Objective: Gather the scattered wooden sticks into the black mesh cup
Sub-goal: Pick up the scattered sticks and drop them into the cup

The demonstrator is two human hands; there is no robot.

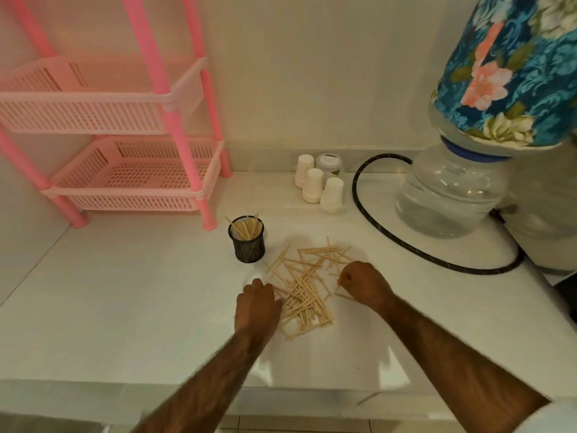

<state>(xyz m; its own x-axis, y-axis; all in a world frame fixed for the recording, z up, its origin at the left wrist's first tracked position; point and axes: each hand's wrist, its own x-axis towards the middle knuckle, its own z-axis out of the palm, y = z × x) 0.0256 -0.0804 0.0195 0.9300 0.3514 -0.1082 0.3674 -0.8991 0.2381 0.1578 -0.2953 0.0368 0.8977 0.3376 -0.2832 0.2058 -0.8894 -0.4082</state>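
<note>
A black mesh cup [247, 245] stands upright on the white counter with several wooden sticks leaning inside it. To its right and nearer to me lies a loose pile of wooden sticks [304, 292]. My left hand [257, 303] rests palm down at the pile's left edge, fingers curled onto the sticks there. My right hand [363, 281] is closed at the pile's right edge, with a stick or two pinched at its fingertips. Both forearms reach in from the bottom of the view.
A pink plastic shelf rack [131, 170] stands at the back left. Three white paper cups [313, 189] and a lidded jar sit at the back. A water jug [449, 195] with a floral cover and a black cable [374, 226] occupy the right side.
</note>
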